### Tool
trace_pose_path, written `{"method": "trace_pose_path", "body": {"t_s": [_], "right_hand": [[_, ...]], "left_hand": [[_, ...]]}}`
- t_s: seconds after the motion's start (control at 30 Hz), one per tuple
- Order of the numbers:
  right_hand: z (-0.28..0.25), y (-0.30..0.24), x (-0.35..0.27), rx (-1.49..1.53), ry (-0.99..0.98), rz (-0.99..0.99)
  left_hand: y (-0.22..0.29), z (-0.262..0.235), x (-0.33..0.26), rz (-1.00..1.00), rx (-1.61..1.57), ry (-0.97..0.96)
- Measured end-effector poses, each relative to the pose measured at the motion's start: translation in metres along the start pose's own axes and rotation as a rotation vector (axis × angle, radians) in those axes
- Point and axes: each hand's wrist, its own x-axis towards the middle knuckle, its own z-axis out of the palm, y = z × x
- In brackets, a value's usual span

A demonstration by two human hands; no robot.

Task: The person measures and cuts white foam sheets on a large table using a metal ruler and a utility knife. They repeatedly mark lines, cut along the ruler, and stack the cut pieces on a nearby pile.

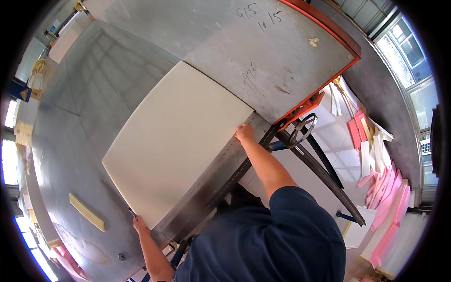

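Note:
A large cream-coloured foam sheet [181, 145] lies flat on the grey metal table, its near edge along a metal strip with fine ruler-like marks [199, 190]. At the sheet's near left corner my left hand [140, 224] is closed round a thin, dark, pen-like tool [132, 213], whose exact kind is too small to tell. The tool lies along the left edge of the foam. My right hand [244, 133] grips the near right corner of the sheet, fingers curled at its edge. Part of each hand's grip is hidden.
A raised grey panel with an orange edge [324, 84] stands beyond the sheet. A narrow yellowish foam strip [87, 212] lies on the table at left. At right are a handwheel [303, 129], a dark rail [324, 181] and pink foam offcuts [387, 188] on the floor.

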Motion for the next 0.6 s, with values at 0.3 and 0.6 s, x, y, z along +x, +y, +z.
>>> {"method": "trace_pose_path", "body": {"t_s": [0.3, 0.6], "right_hand": [[0.000, 0.026, 0.025, -0.115, 0.078, -0.043], [-0.040, -0.012, -0.005, -0.456, -0.376, -0.243]], "left_hand": [[0.003, 0.019, -0.002, -0.020, 0.035, -0.048], [-0.006, 0.009, 0.012, -0.111, 0.425, 0.109]]}}
